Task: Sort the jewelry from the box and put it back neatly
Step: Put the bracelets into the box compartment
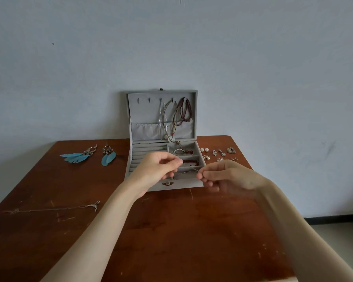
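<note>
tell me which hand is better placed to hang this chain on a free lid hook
Left, probably. The left hand pinches the chain just below the free hooks on the lid's left side; the right hand holds the other end, farther right.

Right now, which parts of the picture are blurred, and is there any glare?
Head view: the right hand and its forearm are motion-blurred; the left hand and the jewelry box look sharper; light is soft and dim, without glare; the table edges bend from the wide angle.
</note>
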Motion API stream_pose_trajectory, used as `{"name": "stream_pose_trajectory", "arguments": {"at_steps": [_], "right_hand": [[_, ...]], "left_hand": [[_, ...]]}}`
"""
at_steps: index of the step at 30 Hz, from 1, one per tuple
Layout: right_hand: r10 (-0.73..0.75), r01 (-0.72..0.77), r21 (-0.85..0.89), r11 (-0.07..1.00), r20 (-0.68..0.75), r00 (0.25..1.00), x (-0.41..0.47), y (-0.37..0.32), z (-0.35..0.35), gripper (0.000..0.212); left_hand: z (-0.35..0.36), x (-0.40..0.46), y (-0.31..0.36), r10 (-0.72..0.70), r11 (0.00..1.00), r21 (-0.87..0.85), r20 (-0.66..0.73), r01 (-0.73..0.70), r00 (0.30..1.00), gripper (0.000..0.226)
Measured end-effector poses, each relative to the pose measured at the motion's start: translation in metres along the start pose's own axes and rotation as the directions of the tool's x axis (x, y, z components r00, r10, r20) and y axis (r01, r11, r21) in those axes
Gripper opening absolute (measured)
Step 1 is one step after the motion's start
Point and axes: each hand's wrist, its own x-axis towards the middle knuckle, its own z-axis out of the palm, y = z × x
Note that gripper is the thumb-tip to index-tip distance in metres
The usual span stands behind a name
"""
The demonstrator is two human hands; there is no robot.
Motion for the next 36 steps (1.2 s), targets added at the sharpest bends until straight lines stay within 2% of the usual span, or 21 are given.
{"name": "stream_pose_trajectory", "arguments": {"at_steps": [3, 5, 7, 9, 12, 14, 17, 19, 21, 25, 29, 31, 33, 36], "right_hand": [[0.009, -0.012, -0.030, 0.999, -0.074, 0.997, 0.005, -0.001, -0.006, 0.009], [0.024, -0.056, -0.174, 0.983, -0.185, 0.983, 0.011, -0.004, -0.012, 0.016], [0.053, -0.148, -0.380, 0.913, -0.251, 0.966, 0.017, -0.009, -0.014, 0.017], [0.068, -0.201, -0.492, 0.847, -0.275, 0.959, 0.022, -0.012, -0.011, 0.016], [-0.099, -0.157, -0.613, 0.774, -0.362, 0.927, 0.031, -0.010, -0.005, 0.015], [-0.189, -0.133, -0.687, 0.715, -0.373, 0.909, 0.036, -0.008, -0.002, 0.021], [-0.053, -0.173, -0.664, 0.727, -0.305, 0.951, 0.039, -0.009, 0.001, 0.032], [0.024, -0.151, -0.563, 0.812, -0.226, 0.974, 0.037, -0.013, 0.001, 0.032], [0.018, -0.103, -0.505, 0.857, -0.170, 0.985, 0.035, -0.016, 0.002, 0.026], [-0.076, -0.056, -0.528, 0.848, -0.225, 0.971, 0.038, -0.012, 0.004, 0.011], [-0.101, -0.117, -0.592, 0.797, -0.321, 0.942, 0.037, -0.007, -0.003, 0.010], [-0.117, -0.157, -0.605, 0.780, -0.388, 0.914, 0.037, -0.005, -0.009, 0.012], [-0.132, -0.208, -0.635, 0.744, -0.445, 0.886, 0.038, -0.004, -0.014, 0.018], [-0.097, -0.270, -0.655, 0.706, -0.467, 0.879, 0.040, -0.002, -0.016, 0.028]], "left_hand": [[0.003, 0.013, -0.003, 0.026, 0.974, 0.227, -0.029, -0.019, 0.999, 0.014], [0.004, 0.020, -0.005, 0.075, 0.920, 0.387, -0.047, -0.051, 0.996, 0.015], [0.006, 0.025, -0.006, 0.101, 0.890, 0.452, -0.061, -0.063, 0.993, 0.015], [0.009, 0.028, -0.007, 0.120, 0.867, 0.492, -0.056, -0.077, 0.991, 0.015], [0.013, 0.029, -0.005, 0.154, 0.853, 0.508, -0.020, -0.122, 0.988, 0.016], [0.013, 0.028, 0.000, 0.195, 0.850, 0.500, -0.008, -0.165, 0.981, 0.016], [0.011, 0.024, 0.015, 0.257, 0.866, 0.444, -0.003, -0.229, 0.966, 0.014], [0.008, 0.020, 0.025, 0.265, 0.897, 0.369, -0.003, -0.245, 0.964, 0.015], [0.006, 0.017, 0.032, 0.250, 0.931, 0.273, 0.003, -0.242, 0.968, 0.013], [0.002, 0.015, 0.034, 0.227, 0.961, 0.168, -0.034, -0.218, 0.973, 0.012], [-0.004, 0.019, 0.020, 0.148, 0.985, 0.111, -0.152, -0.132, 0.977, 0.012], [-0.004, 0.022, 0.010, 0.098, 0.987, 0.147, -0.178, -0.072, 0.979, 0.013], [0.000, 0.024, 0.001, 0.086, 0.966, 0.258, -0.202, -0.032, 0.976, 0.012], [0.007, 0.026, -0.010, 0.089, 0.925, 0.380, -0.215, -0.001, 0.973, 0.009]]}}
